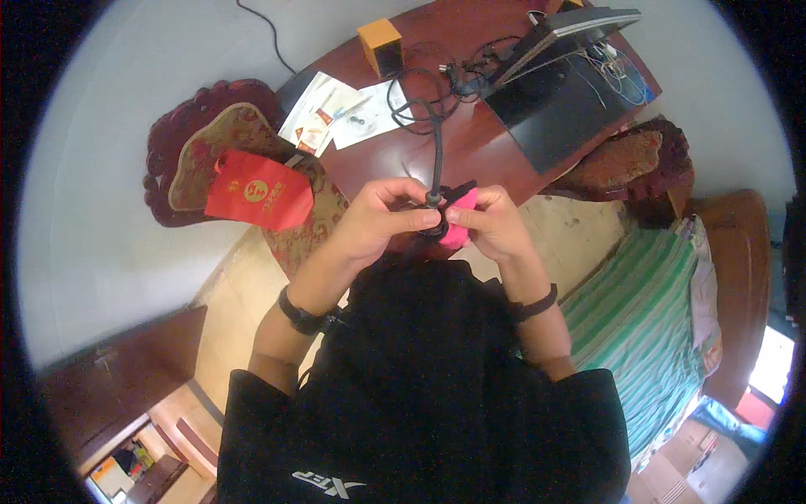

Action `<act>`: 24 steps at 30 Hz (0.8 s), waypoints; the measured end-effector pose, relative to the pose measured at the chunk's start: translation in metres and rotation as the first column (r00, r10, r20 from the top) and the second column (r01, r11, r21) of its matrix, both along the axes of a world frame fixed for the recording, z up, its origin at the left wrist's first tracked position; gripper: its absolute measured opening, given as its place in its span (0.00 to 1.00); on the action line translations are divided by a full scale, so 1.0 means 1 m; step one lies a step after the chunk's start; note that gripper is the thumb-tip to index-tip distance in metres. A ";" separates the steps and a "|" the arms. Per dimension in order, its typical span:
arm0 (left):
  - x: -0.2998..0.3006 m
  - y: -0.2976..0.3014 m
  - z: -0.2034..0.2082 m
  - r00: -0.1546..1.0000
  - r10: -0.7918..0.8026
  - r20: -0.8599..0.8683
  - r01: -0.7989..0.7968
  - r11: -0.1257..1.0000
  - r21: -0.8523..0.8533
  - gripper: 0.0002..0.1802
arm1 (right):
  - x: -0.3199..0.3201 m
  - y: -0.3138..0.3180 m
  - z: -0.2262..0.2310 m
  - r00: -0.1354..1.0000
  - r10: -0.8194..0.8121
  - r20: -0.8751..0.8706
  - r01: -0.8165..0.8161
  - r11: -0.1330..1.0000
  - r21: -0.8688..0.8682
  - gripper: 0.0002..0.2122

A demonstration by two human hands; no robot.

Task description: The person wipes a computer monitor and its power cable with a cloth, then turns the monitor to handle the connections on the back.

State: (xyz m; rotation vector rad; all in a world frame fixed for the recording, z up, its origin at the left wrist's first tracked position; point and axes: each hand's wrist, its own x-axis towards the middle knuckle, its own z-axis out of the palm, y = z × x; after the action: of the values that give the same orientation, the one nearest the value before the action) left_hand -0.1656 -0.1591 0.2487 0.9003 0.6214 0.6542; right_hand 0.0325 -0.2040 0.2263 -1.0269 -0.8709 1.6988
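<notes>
Left hand (382, 220) has thumb and index finger pinching the dark lower end of a cable (437, 155), while the right hand (499, 223) is pinching a bright pink cloth (459, 223) right up beside it. Both bits sit between the hands, out in front of the chest at the near edge of the worktop (382, 164); can't tell what the tucked-under fingers are doing. Only container I can really make out is the red bag (285, 206) lying on the chair (239, 126) off to the left, yellowish round emblem facing up. Can't see into it, so no clue what's inside, if anything. Further back on the worktop you've got papers (386, 113) with a pen (351, 107) on top, a yellow-and-black box (379, 42) near the far edge, and a monitor (561, 40) over to the right.
</notes>
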 end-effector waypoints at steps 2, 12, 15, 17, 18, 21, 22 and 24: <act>-0.004 -0.003 0.000 0.998 0.037 -0.040 -0.036 0.999 0.025 0.07 | -0.002 0.001 -0.004 0.988 0.009 -0.151 -0.012 1.000 -0.020 0.06; -0.011 -0.009 -0.009 0.982 0.188 -0.016 -0.188 0.982 0.016 0.05 | -0.021 -0.011 0.016 0.993 -0.049 0.111 0.029 0.984 0.174 0.07; -0.013 -0.006 -0.010 0.993 0.120 -0.019 -0.119 0.992 0.027 0.09 | -0.015 -0.010 0.014 0.996 -0.001 0.091 -0.008 0.995 0.100 0.07; -0.014 -0.005 -0.012 0.998 0.065 -0.006 -0.064 0.993 0.101 0.09 | -0.013 -0.013 0.002 0.999 -0.032 -0.002 0.032 0.998 -0.046 0.07; -0.014 -0.004 -0.013 1.000 0.023 0.008 -0.024 0.984 0.174 0.09 | -0.013 -0.014 0.000 0.999 -0.047 -0.005 0.047 0.998 -0.045 0.07; -0.012 0.001 -0.010 1.000 0.005 0.028 -0.011 0.979 0.204 0.11 | -0.014 -0.013 -0.004 0.997 -0.076 -0.025 0.076 0.997 -0.034 0.08; -0.011 0.003 -0.009 1.000 -0.005 0.027 -0.001 0.978 0.209 0.11 | -0.014 -0.012 -0.005 0.995 -0.098 0.010 0.098 0.995 0.018 0.08; -0.010 0.007 -0.008 0.997 -0.004 0.079 -0.010 0.986 0.167 0.15 | -0.014 -0.011 -0.006 0.990 -0.132 0.042 0.128 0.989 0.076 0.07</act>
State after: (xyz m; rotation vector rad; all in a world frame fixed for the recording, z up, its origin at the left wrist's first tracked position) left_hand -0.1754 -0.1523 0.2412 1.0242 0.5019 0.7494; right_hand 0.0183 -0.2149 0.2206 -1.0549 -0.8714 1.5281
